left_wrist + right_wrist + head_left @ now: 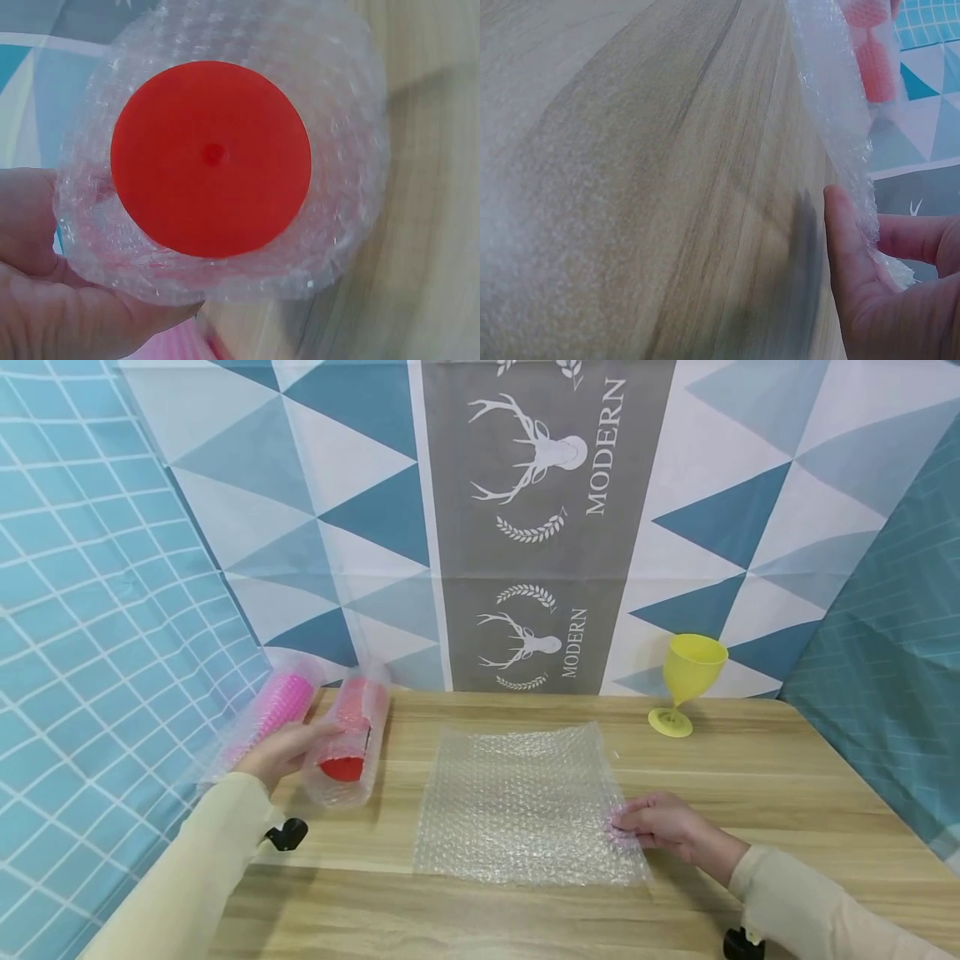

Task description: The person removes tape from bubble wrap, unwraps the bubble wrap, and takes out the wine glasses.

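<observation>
Goblet [692, 681] stands beyond bubble wrap sheet [525, 806]; pink wrapped roll [264, 720] lies left.

wrapped cups [347, 743] left of bubble wrap sheet [525, 806], goblet [688, 681] behind right

A wooden table [765, 777] with a pale grain carries everything. A flat sheet of bubble wrap [525, 806] lies near the middle, closer to the front edge. At the back left corner lie two wrapped rolls side by side: a pink one [266, 718] at the left edge and a red one [348, 745] just beside it. A yellow goblet [688, 681] stands upright near the back edge, toward the right, well apart from the sheet.
</observation>
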Motion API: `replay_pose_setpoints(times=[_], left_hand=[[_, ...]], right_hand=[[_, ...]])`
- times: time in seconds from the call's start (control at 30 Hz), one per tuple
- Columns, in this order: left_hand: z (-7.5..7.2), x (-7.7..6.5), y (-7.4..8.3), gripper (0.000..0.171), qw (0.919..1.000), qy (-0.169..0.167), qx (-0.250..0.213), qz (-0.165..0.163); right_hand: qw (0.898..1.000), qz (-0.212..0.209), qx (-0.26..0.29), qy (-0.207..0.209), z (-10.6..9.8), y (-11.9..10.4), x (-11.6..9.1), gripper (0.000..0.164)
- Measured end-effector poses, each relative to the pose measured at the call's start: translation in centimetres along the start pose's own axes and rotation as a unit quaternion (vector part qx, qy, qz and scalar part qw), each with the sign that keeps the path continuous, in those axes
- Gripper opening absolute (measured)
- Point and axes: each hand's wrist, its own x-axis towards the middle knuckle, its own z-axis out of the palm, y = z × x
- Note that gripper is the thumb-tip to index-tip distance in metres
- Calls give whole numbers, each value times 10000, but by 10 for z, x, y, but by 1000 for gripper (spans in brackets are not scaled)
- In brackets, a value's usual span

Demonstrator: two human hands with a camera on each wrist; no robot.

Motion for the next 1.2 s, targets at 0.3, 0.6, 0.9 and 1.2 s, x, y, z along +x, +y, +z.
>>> replay_pose_setpoints(times=[0.3, 0.6, 0.9, 1.2], left_hand=[[14, 1, 9, 71, 9986, -178, -433, 238], [27, 2, 11, 65, 9960, -388, -436, 682], [43, -3, 19, 66, 9969, -223, -495, 561], [59, -10, 28, 60, 9953, -226, -587, 730]], right_hand=[[10000, 44, 58, 16, 2, 0, 0, 11], [9997, 154, 19, 197, 2, 7, -2, 15], [9994, 162, -88, 305, 2, 6, -3, 22], [9994, 122, -82, 309, 1, 6, -3, 25]])
